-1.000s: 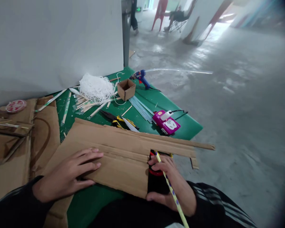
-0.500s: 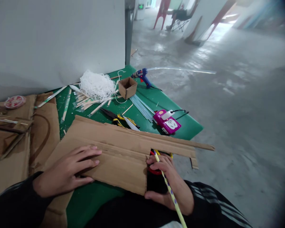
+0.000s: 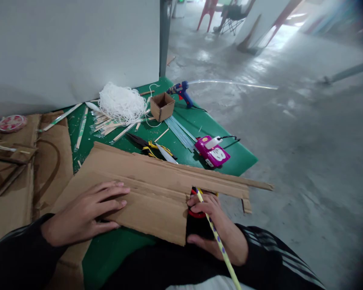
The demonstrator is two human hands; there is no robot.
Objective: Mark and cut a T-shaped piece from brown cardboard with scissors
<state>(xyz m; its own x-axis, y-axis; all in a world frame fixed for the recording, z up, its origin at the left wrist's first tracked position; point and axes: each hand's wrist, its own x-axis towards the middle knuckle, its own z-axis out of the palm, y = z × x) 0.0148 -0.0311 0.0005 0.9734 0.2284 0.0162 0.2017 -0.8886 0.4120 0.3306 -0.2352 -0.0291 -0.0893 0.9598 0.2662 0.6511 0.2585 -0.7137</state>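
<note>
A brown cardboard sheet (image 3: 157, 207) lies across the green table's front edge. My left hand (image 3: 87, 209) rests flat on its left part, fingers spread. At the sheet's right edge, my right hand (image 3: 219, 221) holds a yellow pencil with purple dots (image 3: 218, 239) between its fingers, the tip pointing away from me. Its fingertips are by the cardboard edge and the thumb is held apart, lower down. Beneath those fingers shows a red, black and yellow object (image 3: 197, 213), mostly covered, so its kind is unclear. Long-nose pliers (image 3: 147, 148) lie just behind the sheet.
A small cardboard box (image 3: 162, 108), a blue glue gun (image 3: 181, 92), white string (image 3: 122, 102), wooden sticks (image 3: 107, 124) and glue sticks (image 3: 180, 133) lie at the back. A purple power socket (image 3: 212, 151) sits right. More cardboard (image 3: 53, 161) is left. A white panel (image 3: 72, 48) stands behind.
The view has shifted slightly, so the things at the back sit a little higher. My right thumb has moved slightly off the cardboard's edge; the left hand stays flat on the sheet.
</note>
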